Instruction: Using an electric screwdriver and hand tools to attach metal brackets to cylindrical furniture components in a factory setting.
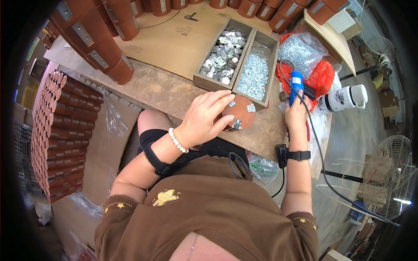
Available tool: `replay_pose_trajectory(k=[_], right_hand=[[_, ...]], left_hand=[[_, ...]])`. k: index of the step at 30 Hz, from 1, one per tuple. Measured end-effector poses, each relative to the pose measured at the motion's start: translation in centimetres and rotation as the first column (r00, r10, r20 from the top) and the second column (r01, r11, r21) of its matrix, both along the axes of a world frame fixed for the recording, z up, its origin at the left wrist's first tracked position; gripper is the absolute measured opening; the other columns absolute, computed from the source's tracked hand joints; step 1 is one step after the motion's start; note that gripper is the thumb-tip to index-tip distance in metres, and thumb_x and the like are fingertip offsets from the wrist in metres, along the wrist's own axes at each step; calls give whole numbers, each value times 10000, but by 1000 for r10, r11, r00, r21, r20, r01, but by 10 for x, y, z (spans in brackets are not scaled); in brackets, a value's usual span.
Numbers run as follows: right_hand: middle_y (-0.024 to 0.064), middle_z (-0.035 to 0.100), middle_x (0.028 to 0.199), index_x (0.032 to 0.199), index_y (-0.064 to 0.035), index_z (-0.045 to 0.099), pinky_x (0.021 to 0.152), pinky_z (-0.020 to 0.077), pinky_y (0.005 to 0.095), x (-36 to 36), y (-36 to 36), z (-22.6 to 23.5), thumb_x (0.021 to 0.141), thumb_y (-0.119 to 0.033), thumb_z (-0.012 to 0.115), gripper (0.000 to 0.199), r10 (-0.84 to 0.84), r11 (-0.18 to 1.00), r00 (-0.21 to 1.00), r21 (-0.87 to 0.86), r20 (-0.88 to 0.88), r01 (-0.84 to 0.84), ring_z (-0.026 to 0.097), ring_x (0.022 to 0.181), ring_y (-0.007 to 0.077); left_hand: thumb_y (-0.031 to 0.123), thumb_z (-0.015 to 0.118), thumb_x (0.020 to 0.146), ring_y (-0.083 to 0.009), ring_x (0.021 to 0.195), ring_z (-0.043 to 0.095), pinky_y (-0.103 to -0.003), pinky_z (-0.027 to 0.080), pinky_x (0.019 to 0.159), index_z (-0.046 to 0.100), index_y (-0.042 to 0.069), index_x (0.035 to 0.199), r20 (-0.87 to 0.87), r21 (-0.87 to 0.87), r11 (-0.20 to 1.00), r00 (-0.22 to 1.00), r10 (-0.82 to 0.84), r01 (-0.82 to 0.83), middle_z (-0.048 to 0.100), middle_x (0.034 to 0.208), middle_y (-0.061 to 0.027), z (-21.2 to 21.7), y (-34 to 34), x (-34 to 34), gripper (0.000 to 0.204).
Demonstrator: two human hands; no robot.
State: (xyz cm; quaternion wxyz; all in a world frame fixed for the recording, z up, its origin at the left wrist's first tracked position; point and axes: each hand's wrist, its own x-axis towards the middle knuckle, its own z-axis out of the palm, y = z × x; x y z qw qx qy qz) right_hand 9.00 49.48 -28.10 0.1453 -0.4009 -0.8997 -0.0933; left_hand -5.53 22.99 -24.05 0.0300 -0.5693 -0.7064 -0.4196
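Note:
A reddish-brown round container (244, 112) stands at the near edge of the table, its flat top showing several small metal plates near the rim. My left hand (208, 114) rests on its left side, fingers stretched out and thumb apart, touching the top. On the right, my right hand (297, 114) is closed round a blue electric screwdriver (296, 85), which lies beside a red plastic bag; its cord runs past my forearm. Beyond the container, a two-part wooden tray (201, 81) holds small metal plates (225, 54) on the left and screws (254, 71) on the right.
Stacked brown containers (98, 43) rise at the table's left, with more along the back. A bag of screws (305, 52) and a white bottle (344, 98) sit at the right. A large pile (67, 135) of brown containers stands left; a fan (389, 176) is at right.

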Motion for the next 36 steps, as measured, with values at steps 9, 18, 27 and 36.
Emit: replay_pose_trajectory(k=[9, 18, 27, 36], right_hand=[[236, 288, 1266, 1180, 25, 383, 926, 287, 484, -7, -19, -4, 705, -54, 522, 501, 173, 977, 984, 129, -29, -168, 310, 1133, 401], [216, 464, 1006, 1056, -7, 497, 798, 406, 404, -17, -52, -19, 648, -21, 510, 408, 421, 804, 851, -303, -315, -511, 464, 938, 368], [138, 515, 713, 856, -62, 539, 622, 432, 322, -16, -50, 26, 657, -74, 586, 205, 239, 786, 873, -443, -425, -431, 525, 678, 253], [65, 512, 758, 835, -14, 482, 583, 397, 220, 7, -105, 123, 787, -20, 536, 72, 261, 603, 229, -27, -938, -797, 484, 662, 99]], left_hand=[[196, 580, 745, -307, 993, 472, -367, 389, 830, 478, 20, 1094, -19, -11, 999, 999, -38, 38, 465, 1132, -148, 2, 6, -7, 404], [200, 575, 753, -299, 981, 481, -370, 394, 819, 484, 25, 1084, -23, -71, 996, 998, -50, 49, 479, 1114, -136, -3, 5, -7, 386], [187, 619, 704, -300, 979, 488, -374, 407, 809, 501, 22, 1029, -54, 27, 999, 998, -32, 33, 503, 1081, -127, 5, -2, -4, 383], [108, 725, 536, -273, 975, 508, -367, 425, 776, 566, 45, 835, -62, 178, 975, 990, -125, 134, 569, 951, -73, -5, 7, 15, 344]])
